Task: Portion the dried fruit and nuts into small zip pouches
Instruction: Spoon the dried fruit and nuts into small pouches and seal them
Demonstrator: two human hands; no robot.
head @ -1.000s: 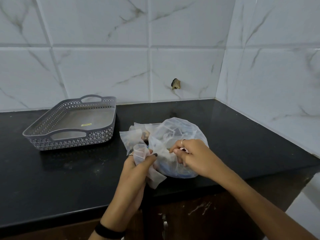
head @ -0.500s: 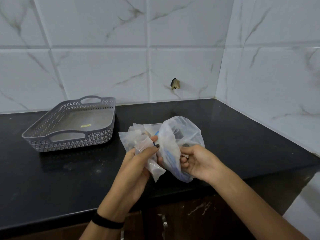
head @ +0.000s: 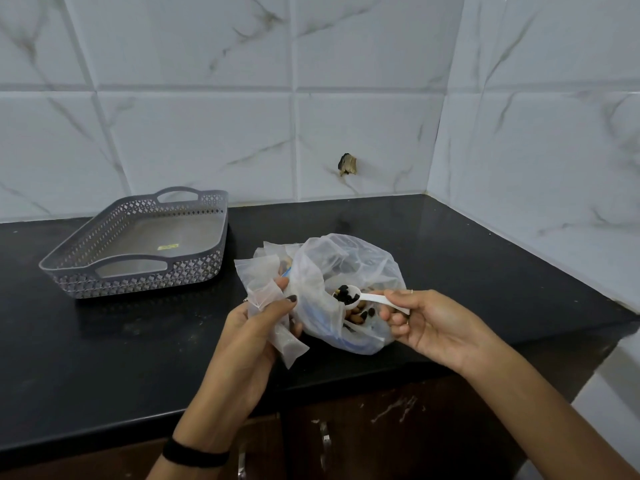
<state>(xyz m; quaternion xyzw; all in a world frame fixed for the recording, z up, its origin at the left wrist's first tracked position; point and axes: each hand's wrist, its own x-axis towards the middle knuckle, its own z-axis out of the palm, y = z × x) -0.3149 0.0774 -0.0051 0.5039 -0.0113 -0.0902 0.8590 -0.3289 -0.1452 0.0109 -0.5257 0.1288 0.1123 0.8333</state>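
A large clear plastic bag (head: 356,258) of dried fruit and nuts (head: 356,315) sits on the black counter near its front edge. My right hand (head: 426,323) pinches the handle of a small white spoon (head: 372,298), whose bowl holds dark raisins at the bag's mouth. My left hand (head: 256,327) grips a bunch of small clear zip pouches (head: 266,296) just left of the bag, thumb on top. More pouches lie behind, partly hidden by the bag.
A grey perforated tray (head: 138,271) with two handles stands at the back left of the black counter (head: 121,341). White tiled walls close the back and right. A dark cabinet front with a metal handle (head: 323,441) lies below the counter edge.
My right hand has come out of the bag and now holds a white spoon loaded with raisins at the bag's mouth. The left hand keeps its hold on the pouches.
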